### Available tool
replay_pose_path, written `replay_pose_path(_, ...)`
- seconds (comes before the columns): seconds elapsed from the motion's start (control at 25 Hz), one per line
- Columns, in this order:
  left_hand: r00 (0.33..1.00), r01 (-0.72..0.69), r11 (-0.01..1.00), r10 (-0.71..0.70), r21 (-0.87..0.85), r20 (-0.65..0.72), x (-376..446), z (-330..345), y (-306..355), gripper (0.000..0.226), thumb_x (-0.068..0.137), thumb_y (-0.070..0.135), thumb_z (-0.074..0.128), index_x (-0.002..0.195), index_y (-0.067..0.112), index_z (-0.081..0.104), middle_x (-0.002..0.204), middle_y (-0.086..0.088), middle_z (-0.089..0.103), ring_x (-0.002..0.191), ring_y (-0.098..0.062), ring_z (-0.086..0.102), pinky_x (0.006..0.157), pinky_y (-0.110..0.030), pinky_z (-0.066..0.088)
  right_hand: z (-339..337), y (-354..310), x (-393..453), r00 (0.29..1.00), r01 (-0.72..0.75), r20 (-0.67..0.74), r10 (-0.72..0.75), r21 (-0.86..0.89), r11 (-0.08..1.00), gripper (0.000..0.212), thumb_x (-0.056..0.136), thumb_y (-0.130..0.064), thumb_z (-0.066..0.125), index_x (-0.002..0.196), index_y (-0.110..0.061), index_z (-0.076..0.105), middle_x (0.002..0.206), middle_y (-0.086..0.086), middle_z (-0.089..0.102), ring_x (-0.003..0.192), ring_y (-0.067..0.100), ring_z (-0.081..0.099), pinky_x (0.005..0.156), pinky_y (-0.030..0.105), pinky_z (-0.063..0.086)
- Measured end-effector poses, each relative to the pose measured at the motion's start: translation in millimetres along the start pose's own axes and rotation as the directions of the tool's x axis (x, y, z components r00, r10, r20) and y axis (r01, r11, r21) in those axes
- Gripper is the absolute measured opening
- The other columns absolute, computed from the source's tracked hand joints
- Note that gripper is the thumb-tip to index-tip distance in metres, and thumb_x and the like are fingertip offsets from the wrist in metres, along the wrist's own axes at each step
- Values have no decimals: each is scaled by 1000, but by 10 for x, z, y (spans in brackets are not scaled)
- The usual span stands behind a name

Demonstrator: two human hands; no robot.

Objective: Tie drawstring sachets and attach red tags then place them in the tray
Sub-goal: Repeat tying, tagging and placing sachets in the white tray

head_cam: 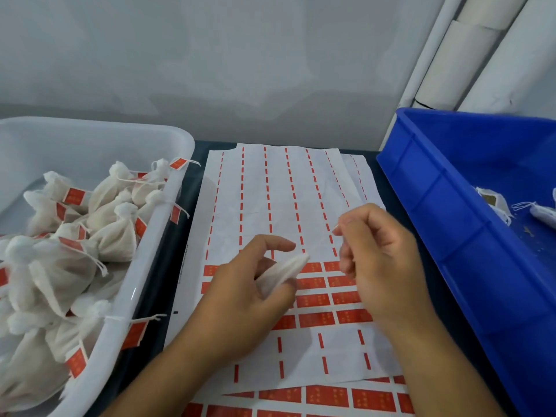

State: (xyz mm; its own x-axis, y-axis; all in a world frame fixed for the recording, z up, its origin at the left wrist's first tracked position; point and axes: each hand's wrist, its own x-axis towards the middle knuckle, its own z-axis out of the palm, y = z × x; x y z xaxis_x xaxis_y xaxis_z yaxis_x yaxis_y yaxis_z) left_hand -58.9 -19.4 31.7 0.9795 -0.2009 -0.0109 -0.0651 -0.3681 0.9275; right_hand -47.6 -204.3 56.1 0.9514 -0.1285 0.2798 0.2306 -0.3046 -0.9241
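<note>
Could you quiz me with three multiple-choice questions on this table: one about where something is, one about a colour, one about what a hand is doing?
1. Where do the finished, tagged sachets lie?
A. in the white tray on the left
B. in the blue bin
C. on the sticker sheet

2. What colour is the bin on the right?
A. green
B. blue
C. yellow

3. What is the left hand doing?
A. lying flat on the table
B. holding a white sachet in its fingers
C. gripping the bin's rim

Answers:
1. A: the tied pouches with red tags are heaped inside the white tray.
2. B: its walls are plain bright blue.
3. B: a white sachet sits between its thumb and fingers above the sticker sheet, while the right hand pinches something thin beside it.
</note>
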Motion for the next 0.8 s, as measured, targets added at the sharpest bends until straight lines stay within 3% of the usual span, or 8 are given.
replay_pose_path(0.08, 998, -38, 996, 35, 80, 43, -15, 25, 20, 39, 89, 51, 66, 111, 69, 39, 107, 51, 48, 99, 27, 50, 58, -5, 50, -33, -14, 14, 995, -72, -56, 77, 80, 994, 30, 104, -35, 55, 75, -34, 63, 63, -2, 61, 52, 7, 57, 53, 15, 52)
replay_pose_path(0.2, 995, -54, 974, 34, 221, 91, -25, 60, 15, 28, 82, 75, 44, 106, 78, 31, 108, 57, 43, 100, 29, 47, 55, -1, 47, 16, -46, -3, 993, -115, 16, 113, 142, 983, 31, 106, -34, 51, 80, -35, 66, 79, -7, 71, 58, 8, 66, 55, 15, 52)
replay_pose_path(0.36, 998, -47, 937, 33, 347, 46, -14, 96, -68, 32, 78, 81, 29, 106, 66, 34, 97, 43, 50, 87, 10, 58, 77, -10, 48, 65, -49, -29, 989, -150, 36, 146, 203, 968, 28, 105, -38, 50, 84, -34, 69, 93, -10, 76, 73, 14, 76, 58, 16, 55)
replay_pose_path(0.52, 998, -68, 885, 56, 460, 40, -8, 131, -64, 37, 77, 82, 25, 110, 66, 23, 96, 44, 36, 91, 12, 49, 73, -5, 33, 72, -19, -20, 977, -209, 16, 212, 252, 945, 28, 104, -41, 51, 84, -33, 70, 89, -7, 77, 78, 16, 77, 62, 18, 57)
replay_pose_path(0.6, 998, -59, 902, 49, 428, 33, -8, 110, -29, 43, 75, 86, 34, 115, 70, 23, 104, 46, 37, 96, 11, 51, 69, -5, 36, 65, -28, -16, 979, -203, 45, 199, 302, 931, 30, 105, -38, 50, 84, -31, 70, 88, -2, 76, 78, 20, 77, 63, 21, 58)
replay_pose_path(0.68, 988, -90, 935, 127, 343, -87, -11, 63, -5, 49, 77, 87, 41, 121, 68, 30, 109, 43, 43, 100, 10, 54, 58, -5, 44, 47, -47, -20, 986, -164, 73, 148, 323, 932, 28, 105, -37, 49, 86, -28, 69, 87, 1, 75, 79, 23, 77, 64, 22, 59)
replay_pose_path(0.76, 962, -114, 976, 155, 185, -225, 1, 46, 7, 34, 84, 80, 41, 108, 58, 51, 98, 31, 58, 95, 7, 59, 58, -5, 48, 35, -62, -31, 993, -106, 77, 88, 277, 955, 27, 102, -39, 49, 87, -27, 67, 85, -1, 75, 79, 21, 77, 64, 21, 59)
replay_pose_path(0.8, 971, -82, 993, 99, 86, -216, 21, 50, 12, 37, 90, 77, 34, 97, 52, 60, 88, 25, 64, 86, 6, 63, 59, -5, 47, 32, -70, -39, 995, -76, 84, 56, 256, 964, 26, 102, -38, 49, 87, -26, 67, 85, -2, 75, 79, 20, 77, 65, 20, 59)
